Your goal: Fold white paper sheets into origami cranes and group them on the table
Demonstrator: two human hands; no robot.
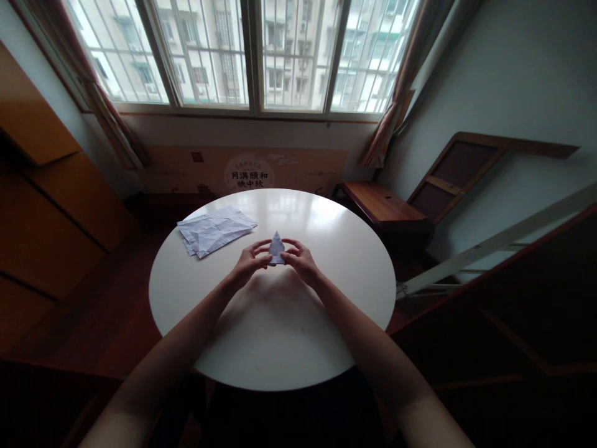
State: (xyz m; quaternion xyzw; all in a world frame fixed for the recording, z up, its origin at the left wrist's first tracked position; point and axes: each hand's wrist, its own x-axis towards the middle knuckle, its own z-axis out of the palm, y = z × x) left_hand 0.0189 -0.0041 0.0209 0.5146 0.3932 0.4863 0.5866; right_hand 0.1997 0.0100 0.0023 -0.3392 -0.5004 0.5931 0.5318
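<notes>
A small piece of folded paper (pixel 277 247), pale and pointed at the top, is held up over the round white table (pixel 280 348). My left hand (pixel 252 260) grips its left side, thumb in front and fingers curled round behind. On the right side, my right hand (pixel 301 260) pinches it in the same way. The paper's back is hidden from me. To the left of my hands, several creased sheets of white paper (pixel 215 230) lie in a loose stack on the tabletop.
A wooden bench (pixel 382 202) stands beyond the table's right edge, near a leaning framed panel (pixel 448 168). Barred windows (pixel 298 56) and a printed cardboard panel (pixel 186 165) are beyond the far edge. Wooden cabinets (pixel 56 205) line the left.
</notes>
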